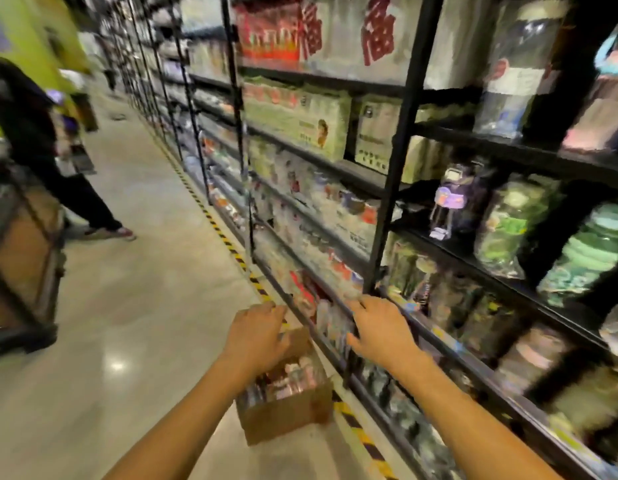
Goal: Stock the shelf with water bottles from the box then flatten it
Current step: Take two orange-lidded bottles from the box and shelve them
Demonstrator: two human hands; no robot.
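Observation:
A brown cardboard box (286, 415) sits open on the floor beside the black shelving, with several water bottles (293, 374) standing inside it. My left hand (257, 336) hovers above the box's far flap, fingers loosely bent and holding nothing. My right hand (378, 327) reaches toward the edge of a low shelf (338, 299) stocked with bottles, fingers spread and relaxed. The picture is blurred by motion, so I cannot tell whether the fingertips touch the shelf.
Black metal racks (401, 150) full of bottled goods and cartons run along the right. Yellow-black floor tape (363, 438) follows their base. A person in dark trousers (75, 199) walks at left near a trolley with a carton (23, 258).

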